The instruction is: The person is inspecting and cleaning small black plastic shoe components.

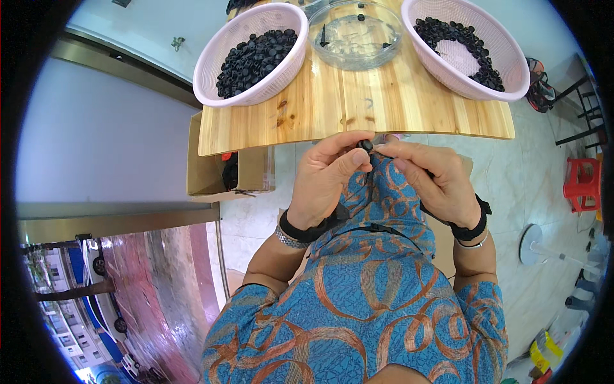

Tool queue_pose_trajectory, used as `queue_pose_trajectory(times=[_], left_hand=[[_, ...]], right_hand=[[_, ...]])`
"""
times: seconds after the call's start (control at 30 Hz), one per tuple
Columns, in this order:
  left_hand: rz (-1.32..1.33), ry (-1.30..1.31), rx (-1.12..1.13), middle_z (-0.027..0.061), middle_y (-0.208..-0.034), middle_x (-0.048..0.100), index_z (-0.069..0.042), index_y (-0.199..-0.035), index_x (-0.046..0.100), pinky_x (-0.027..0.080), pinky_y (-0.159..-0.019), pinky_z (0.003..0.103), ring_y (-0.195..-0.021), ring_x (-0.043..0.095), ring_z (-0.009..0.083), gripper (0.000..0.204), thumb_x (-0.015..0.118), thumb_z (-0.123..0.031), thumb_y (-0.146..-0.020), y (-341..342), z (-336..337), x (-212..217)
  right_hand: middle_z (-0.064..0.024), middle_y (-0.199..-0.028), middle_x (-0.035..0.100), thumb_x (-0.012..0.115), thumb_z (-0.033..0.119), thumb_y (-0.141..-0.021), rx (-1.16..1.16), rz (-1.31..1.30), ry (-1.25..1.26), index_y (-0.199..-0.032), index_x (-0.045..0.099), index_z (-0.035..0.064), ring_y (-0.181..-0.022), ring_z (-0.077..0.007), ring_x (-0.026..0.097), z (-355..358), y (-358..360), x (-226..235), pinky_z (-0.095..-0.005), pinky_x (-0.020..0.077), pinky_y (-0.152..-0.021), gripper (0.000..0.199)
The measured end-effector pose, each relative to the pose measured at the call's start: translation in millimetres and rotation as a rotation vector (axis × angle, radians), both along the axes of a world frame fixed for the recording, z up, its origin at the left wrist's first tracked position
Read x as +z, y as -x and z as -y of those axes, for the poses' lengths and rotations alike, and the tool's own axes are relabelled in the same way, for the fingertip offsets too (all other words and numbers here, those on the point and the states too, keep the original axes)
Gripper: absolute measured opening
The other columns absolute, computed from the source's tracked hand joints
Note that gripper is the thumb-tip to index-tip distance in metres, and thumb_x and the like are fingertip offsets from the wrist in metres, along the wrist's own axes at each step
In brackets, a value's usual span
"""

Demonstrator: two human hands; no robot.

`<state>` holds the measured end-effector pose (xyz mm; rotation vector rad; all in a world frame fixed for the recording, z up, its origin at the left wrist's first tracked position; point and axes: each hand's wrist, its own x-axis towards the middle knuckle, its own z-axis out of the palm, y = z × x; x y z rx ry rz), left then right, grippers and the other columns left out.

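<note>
My left hand (322, 178) pinches a small round black cap-like part (365, 145) between thumb and fingertips, just off the near edge of the wooden table (307, 115). Close beside it, my right hand (442, 178) has thumb and forefinger pressed together, their tips almost at the part. A bit of something dark shows by the right palm, but the fingers hide most of it. Both hands are over my lap.
On the table, a pink basket (203, 70) of black caps stands left, another pink basket (519, 70) of black ring-like parts right. Between them sits a clear round tray (352, 63) with a few black pieces. An open cardboard box (262, 169) is below the table's left side; a red stool (581, 182) stands far right.
</note>
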<state>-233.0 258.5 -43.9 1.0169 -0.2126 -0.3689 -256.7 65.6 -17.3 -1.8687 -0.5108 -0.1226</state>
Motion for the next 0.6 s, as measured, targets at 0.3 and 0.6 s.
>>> queue_pose_trajectory(times=[0.3, 0.6], left_hand=[[0.437, -0.437, 0.172, 0.0087, -0.093, 0.060, 0.005, -0.107, 0.056, 0.049, -0.073, 0.025, -0.077, 0.058, 0.0123, 0.026, 0.059, -0.006, -0.083, 2.8, 4.5, 8.6], [-0.096, 0.344, 0.236, 0.0059, -0.097, 0.060, 0.002, -0.116, 0.049, 0.049, -0.080, 0.025, -0.088, 0.058, 0.0123, 0.029, 0.051, -0.010, -0.089, 5.0, 32.4, -9.8]], right_hand=[[-0.0109, -0.074, 0.061, 0.058, 0.004, -0.078, -0.096, 0.212, 0.183, -0.099, 0.062, 0.0055, -0.063, -0.0281, 0.059, -4.0, 1.7, 3.2, -0.0341, 0.0455, -0.055, 0.022], [-0.0032, -0.059, 0.042, 0.059, -0.002, -0.065, -0.365, 0.627, 0.258, -0.111, 0.057, 0.0072, -0.048, -0.0186, 0.046, -33.3, -12.5, -43.2, -0.0300, 0.0377, -0.041, 0.047]])
